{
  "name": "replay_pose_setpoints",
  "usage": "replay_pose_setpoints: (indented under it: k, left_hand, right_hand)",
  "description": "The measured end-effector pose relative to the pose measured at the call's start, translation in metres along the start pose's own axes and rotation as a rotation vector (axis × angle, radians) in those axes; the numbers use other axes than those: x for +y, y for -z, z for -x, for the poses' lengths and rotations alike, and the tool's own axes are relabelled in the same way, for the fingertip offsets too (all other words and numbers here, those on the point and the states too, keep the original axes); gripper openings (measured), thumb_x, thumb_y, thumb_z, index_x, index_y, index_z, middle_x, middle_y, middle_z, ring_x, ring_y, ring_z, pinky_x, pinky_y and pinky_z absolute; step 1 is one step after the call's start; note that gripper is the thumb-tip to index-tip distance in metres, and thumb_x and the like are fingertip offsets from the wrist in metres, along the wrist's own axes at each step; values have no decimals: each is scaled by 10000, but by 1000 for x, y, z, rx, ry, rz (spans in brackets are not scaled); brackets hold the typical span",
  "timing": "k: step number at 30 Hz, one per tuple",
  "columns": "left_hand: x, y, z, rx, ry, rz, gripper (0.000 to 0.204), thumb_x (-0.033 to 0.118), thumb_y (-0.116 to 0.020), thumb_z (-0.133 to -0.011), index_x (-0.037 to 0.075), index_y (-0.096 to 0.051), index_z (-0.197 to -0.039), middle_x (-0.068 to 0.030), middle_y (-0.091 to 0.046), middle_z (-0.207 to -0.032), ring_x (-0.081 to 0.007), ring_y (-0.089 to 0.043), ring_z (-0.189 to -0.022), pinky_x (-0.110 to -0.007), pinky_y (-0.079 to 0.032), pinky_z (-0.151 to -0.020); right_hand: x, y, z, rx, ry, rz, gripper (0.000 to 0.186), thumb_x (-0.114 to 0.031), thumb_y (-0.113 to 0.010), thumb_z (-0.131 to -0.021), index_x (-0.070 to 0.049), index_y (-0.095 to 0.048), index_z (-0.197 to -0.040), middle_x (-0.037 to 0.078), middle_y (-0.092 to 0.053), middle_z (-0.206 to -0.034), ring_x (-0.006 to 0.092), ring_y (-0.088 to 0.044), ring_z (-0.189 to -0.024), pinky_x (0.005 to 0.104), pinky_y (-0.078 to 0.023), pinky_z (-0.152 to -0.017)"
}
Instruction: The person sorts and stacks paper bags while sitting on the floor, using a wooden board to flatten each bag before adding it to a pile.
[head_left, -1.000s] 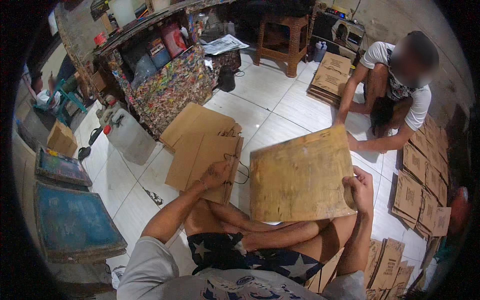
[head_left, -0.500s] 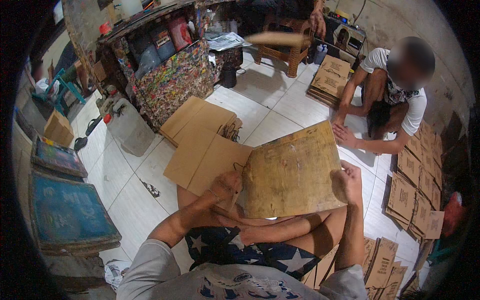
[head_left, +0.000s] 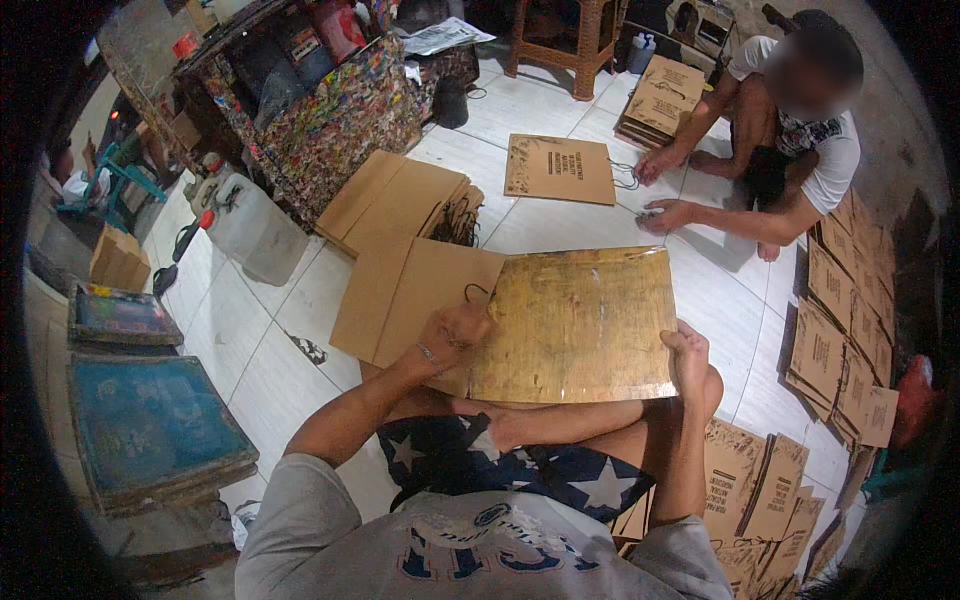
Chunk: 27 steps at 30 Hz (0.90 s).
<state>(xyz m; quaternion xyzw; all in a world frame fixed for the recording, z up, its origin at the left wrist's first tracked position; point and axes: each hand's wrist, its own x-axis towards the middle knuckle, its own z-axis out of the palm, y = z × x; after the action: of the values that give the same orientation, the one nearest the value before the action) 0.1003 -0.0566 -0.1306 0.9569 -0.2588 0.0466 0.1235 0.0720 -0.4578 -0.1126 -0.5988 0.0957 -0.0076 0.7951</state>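
Note:
A worn, stained wooden board (head_left: 575,325) lies flat over my crossed legs. My right hand (head_left: 688,355) grips its right edge, thumb on top. Its left end meets a plain brown paper bag (head_left: 385,305) with a dark cord handle (head_left: 476,292). My left hand (head_left: 455,335) is closed at the bag's edge beside the cord; its fingertips are partly hidden. Whether the board's end sits inside the bag, I cannot tell. Just beyond lies a stack of plain brown paper bags (head_left: 395,200) with dark cords bunched at their right side.
A co-worker (head_left: 790,130) squats at far right, hands near a printed bag (head_left: 560,170) on the tiles. Printed bags (head_left: 840,330) cover the right side, with more (head_left: 765,490) near my right arm. Blue-meshed frames (head_left: 155,420), a jerrycan (head_left: 255,230) and a paint-crusted cabinet (head_left: 340,130) stand left.
A printed bag now lies on the floor before the co-worker, whose hands have moved apart. The board in my hands has levelled out. A blurred tan flat shape by the stool is gone from view.

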Motion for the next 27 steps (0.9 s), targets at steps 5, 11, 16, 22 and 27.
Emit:
replay_pose_setpoints:
  k: [5,11,16,22,27]
  left_hand:
    - [5,2,5,135,-171,-135,170,204,-554,-822,43,-562,-877,-160,-615,-789,-294,-638,-709,-397,-508,-538]
    - [4,-2,8,183,-235,-269,125,185,-549,-828,66,-582,-849,-163,-590,-715,-299,-626,-681,-408,-496,-501]
    - [0,-36,12,247,-363,-55,171,225,-604,-762,56,-579,-751,-164,-584,-723,-307,-615,-642,-421,-487,-512]
    - [43,-3,9,-250,-414,-70,275,225,-673,-680,49,-584,-871,-164,-590,-910,-298,-612,-822,-389,-502,-663]
    - [116,114,3,-276,-290,4,425,265,-658,-759,65,-540,-1115,-148,-555,-1145,-287,-542,-1066,-393,-439,-852]
  right_hand:
    - [15,-2,7,29,19,16,334,31,-553,-795,127,-600,-1111,93,-657,-921,129,-566,-742,230,-442,-707]
    - [42,-30,51,71,63,-60,249,-8,-595,-849,62,-613,-1088,65,-652,-889,92,-553,-741,211,-444,-682]
    - [66,-80,75,-12,-22,121,295,-52,-596,-894,33,-562,-1174,81,-666,-964,111,-596,-802,225,-480,-738]
    - [96,-145,89,-129,-78,-40,340,-35,-563,-905,40,-508,-1232,99,-638,-1090,157,-620,-934,267,-498,-796]
    - [101,-143,73,-104,-173,-371,251,-35,-561,-924,18,-543,-1168,85,-648,-1075,148,-624,-919,278,-493,-828]
